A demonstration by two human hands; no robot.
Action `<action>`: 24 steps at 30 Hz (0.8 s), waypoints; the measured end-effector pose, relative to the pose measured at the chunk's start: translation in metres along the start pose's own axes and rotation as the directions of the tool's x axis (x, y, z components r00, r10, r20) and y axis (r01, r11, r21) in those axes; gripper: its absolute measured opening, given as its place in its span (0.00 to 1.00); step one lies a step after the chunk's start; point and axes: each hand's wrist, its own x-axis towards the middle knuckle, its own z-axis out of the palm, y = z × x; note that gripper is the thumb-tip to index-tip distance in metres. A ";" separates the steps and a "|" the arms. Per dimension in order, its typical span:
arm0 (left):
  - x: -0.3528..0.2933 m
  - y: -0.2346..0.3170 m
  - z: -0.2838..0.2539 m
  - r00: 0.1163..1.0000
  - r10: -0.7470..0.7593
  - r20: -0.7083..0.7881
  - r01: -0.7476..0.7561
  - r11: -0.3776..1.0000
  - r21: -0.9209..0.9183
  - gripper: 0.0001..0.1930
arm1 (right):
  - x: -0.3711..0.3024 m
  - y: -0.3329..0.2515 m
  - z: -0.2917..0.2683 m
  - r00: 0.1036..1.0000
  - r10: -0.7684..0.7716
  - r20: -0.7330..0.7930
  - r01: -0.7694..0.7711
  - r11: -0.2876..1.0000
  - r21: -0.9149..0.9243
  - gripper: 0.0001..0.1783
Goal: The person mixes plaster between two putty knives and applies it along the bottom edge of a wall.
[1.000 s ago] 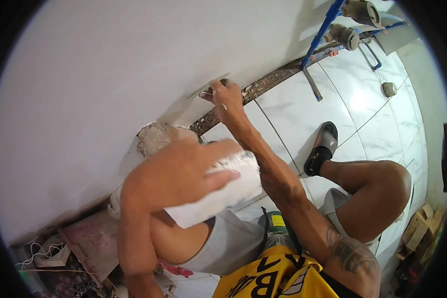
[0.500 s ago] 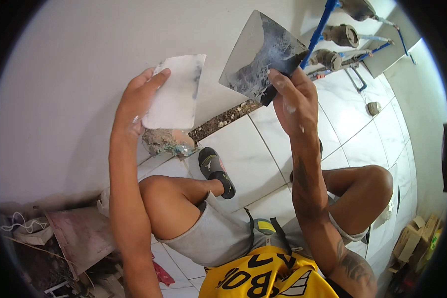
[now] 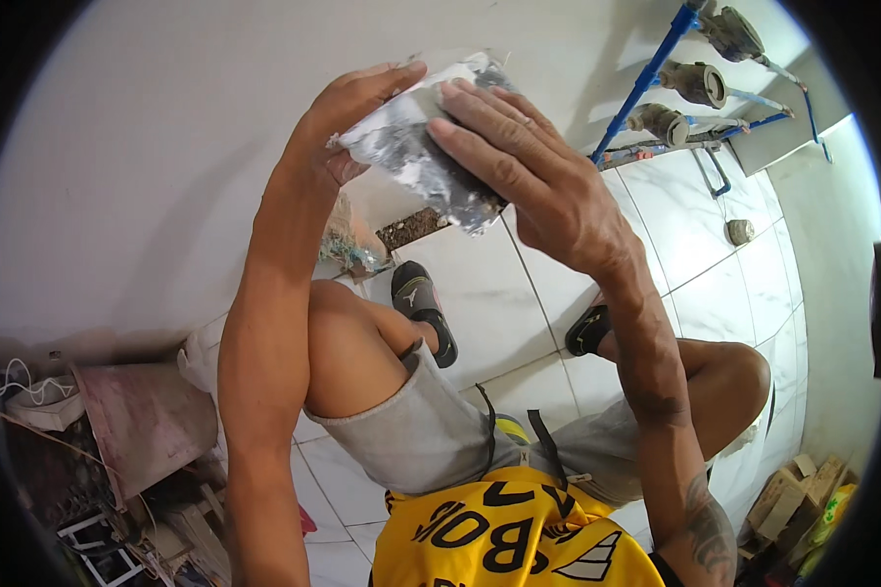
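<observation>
In front of the wall, my two hands meet at flat blades smeared with white putty. My right hand (image 3: pixel 553 186) holds a metal putty spreader (image 3: pixel 401 147), its fingers stretched and pressed along the blade's face. Grey metal shows through patches of the white paste. My left hand (image 3: pixel 338 122) grips the left end, thumb along the upper edge and its other fingers hidden behind. The putty-covered plate held by this hand lies mostly behind the spreader; I cannot make out where one ends and the other begins.
A pale wall (image 3: pixel 166 147) rises ahead, with a rubble-filled gap (image 3: pixel 411 230) at its foot. Blue pipes (image 3: pixel 646 83) and round dusty fittings (image 3: pixel 695 85) project at upper right. A stained bucket (image 3: pixel 152 421) and clutter lie lower left; wood pieces (image 3: pixel 788 504) lie lower right.
My hands have come together from apart. The right hand has turned and brought the spreader left over the left hand's plate, while the left hand has risen and shifted right.
</observation>
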 end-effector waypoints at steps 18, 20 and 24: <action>-0.007 0.030 0.012 0.941 -0.251 -0.226 0.246 0.968 -0.050 0.17 | -0.085 0.049 -0.006 0.831 0.553 -0.057 -0.552 0.833 0.033 0.27; -0.005 0.024 0.006 0.942 -0.251 -0.225 0.243 0.968 -0.061 0.18 | -0.084 0.053 -0.008 0.803 0.586 -0.106 -0.572 0.808 0.137 0.20; -0.003 0.021 0.010 0.941 -0.263 -0.214 0.245 0.964 -0.106 0.19 | -0.087 0.056 -0.019 0.708 0.689 -0.151 -0.665 0.724 0.183 0.14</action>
